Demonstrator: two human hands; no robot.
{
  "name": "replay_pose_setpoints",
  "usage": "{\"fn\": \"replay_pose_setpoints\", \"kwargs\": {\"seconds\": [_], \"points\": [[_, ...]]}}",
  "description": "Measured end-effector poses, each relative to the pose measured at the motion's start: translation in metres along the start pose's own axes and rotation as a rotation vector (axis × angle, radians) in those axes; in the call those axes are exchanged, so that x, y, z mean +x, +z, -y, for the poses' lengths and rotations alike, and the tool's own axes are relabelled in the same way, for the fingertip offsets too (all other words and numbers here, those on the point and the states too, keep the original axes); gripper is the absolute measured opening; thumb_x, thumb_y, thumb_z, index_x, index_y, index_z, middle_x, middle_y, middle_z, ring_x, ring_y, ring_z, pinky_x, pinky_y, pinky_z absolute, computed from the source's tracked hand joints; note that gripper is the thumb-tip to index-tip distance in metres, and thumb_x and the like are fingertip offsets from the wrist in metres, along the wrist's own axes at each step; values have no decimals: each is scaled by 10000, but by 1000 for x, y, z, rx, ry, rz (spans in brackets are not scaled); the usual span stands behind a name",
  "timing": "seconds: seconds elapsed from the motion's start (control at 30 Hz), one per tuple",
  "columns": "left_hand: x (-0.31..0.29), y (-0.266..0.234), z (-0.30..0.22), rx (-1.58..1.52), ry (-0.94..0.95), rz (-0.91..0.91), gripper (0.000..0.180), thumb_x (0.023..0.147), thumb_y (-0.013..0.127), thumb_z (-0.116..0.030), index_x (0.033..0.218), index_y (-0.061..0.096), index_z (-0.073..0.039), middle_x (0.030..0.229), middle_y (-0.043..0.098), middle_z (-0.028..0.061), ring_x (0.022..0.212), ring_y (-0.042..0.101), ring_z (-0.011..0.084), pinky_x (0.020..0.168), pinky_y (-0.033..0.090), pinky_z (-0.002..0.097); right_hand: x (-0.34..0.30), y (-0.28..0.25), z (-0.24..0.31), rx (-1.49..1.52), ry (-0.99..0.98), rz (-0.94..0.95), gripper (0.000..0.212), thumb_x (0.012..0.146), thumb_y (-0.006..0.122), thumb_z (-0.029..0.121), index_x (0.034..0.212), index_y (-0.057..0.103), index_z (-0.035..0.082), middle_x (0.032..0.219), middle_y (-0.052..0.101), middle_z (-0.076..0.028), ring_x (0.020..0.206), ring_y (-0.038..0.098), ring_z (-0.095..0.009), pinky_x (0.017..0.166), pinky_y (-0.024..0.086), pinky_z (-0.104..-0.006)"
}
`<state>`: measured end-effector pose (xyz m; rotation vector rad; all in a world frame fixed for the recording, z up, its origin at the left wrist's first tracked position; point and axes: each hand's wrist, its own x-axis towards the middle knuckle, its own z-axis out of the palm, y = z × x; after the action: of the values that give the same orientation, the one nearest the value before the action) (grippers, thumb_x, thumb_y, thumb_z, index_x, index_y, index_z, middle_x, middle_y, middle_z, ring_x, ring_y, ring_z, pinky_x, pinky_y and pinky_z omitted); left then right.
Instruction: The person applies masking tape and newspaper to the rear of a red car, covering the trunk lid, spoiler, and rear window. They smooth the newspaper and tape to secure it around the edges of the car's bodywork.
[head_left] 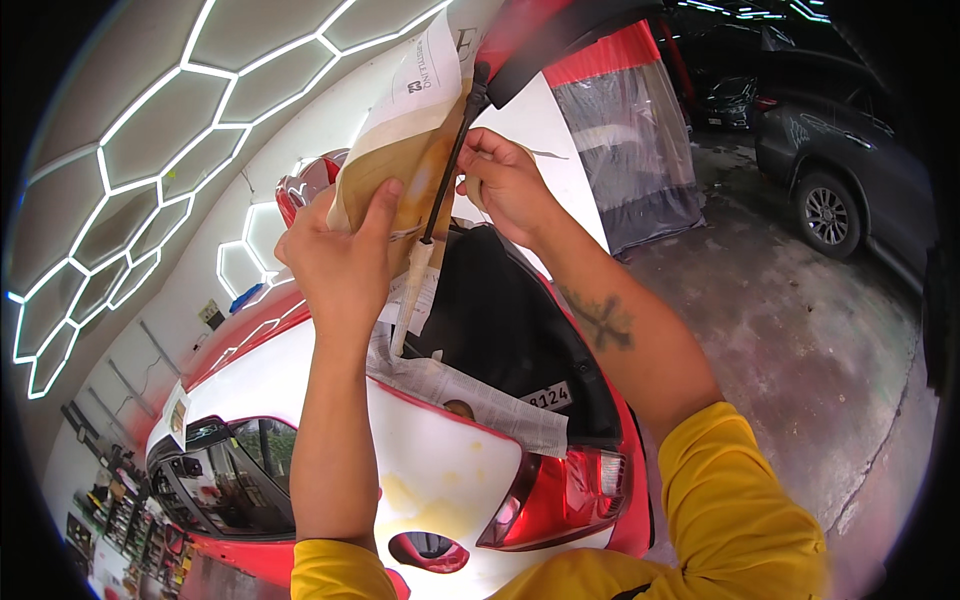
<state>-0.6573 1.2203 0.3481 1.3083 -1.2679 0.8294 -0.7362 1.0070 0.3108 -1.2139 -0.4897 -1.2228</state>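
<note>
Head view: left hand (340,255), arm raised, fingers pinching a tan, stained masking paper sheet (400,150) at 12 o'clock. Right hand (505,180), at its 3 o'clock, fingers closed on the thin black hatch strut (448,165) above the red car's open boot (500,320).

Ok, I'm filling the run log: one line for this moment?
left hand: holds masking paper | right hand: pinching paper at hatch strut | red car: hatch open
</note>
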Motion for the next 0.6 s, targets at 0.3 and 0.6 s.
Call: {"fn": "replay_pose_setpoints", "kwargs": {"seconds": [0.3, 0.6], "points": [[20, 19, -23, -130, 161, -79, 223, 926, 897, -171, 1042, 825, 5, 918, 795, 74, 827, 676, 138, 815, 547, 302, -2, -10, -44, -16, 83, -101, 153, 1087, 746, 252, 1121, 715, 107, 951, 668, 47, 848, 562, -54, 734, 457, -261], [30, 43, -35, 153, 265, -60, 197, 972, 862, -200, 1043, 796, -29, 920, 751, 62, 850, 674, 145, 828, 552, 324, -1, -23, -47, -347, 255, -69, 169, 1066, 743, 251, 1097, 705, 89, 888, 637, 7, 831, 556, -103, 753, 456, -297]]}}
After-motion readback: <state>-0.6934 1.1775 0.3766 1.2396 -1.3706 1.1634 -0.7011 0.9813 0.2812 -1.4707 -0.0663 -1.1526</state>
